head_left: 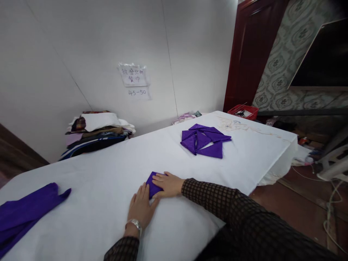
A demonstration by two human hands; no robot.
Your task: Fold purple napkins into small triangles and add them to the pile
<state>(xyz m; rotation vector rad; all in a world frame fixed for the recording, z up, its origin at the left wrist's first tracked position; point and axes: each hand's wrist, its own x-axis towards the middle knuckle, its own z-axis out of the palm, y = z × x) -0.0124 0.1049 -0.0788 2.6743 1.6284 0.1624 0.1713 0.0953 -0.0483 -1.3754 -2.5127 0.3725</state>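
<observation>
A small folded purple napkin (154, 189) lies flat on the white tablecloth (108, 181) in front of me. My right hand (169, 184) rests across its right part, fingers stretched out and pointing left. Palm down, my left hand (141, 206) lies along the napkin's left edge with its fingers extended, a watch on the wrist. Part of the napkin is hidden under the hands. Farther back to the right, several folded purple napkins (214, 149) lie overlapping in a loose cluster. At the left edge, more purple cloth (27, 210) is spread out.
A pile of folded clothes (100, 127) stands beyond the table's far left side, against the white wall (95, 54). Handwritten paper signs (134, 80) hang there. A red basket (251, 113) sits past the far end. A white cable (328, 217) trails on the floor at right.
</observation>
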